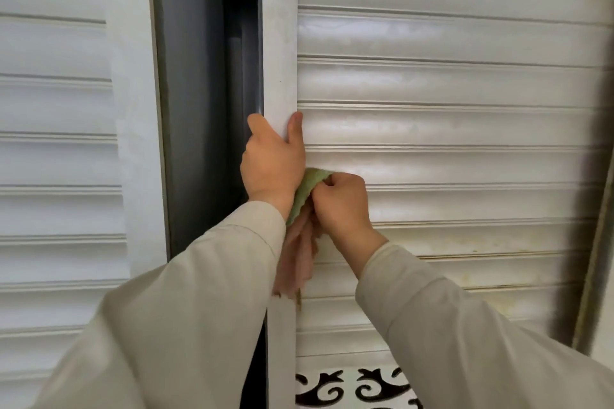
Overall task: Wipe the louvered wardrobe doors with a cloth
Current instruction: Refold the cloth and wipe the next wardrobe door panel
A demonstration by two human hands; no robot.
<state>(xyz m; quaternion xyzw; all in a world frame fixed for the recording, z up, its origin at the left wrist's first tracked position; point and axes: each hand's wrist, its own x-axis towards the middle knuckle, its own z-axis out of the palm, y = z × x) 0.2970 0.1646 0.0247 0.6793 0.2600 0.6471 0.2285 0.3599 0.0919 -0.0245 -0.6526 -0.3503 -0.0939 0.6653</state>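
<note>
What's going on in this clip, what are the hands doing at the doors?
A person in a pale long-sleeved top is cleaning white louvered wardrobe doors. The left hand grips the edge stile of the right-hand door, fingers wrapped behind it, thumb on the front. The right hand holds a bunched green and pink cloth against a slat just below. A dark gap shows between the two doors. Yellowish stains remain on the lower slats.

Light was soft and even, fairly bright. The slats [448, 83] above the right hand [342, 202] carried pale, smeared sheen. The gap [206, 93] above the left hand [270, 166] lay in deep shadow. Far right of the hands, a dark blurred band ran down. Slats bowed at the edges; detail was soft throughout.
</note>
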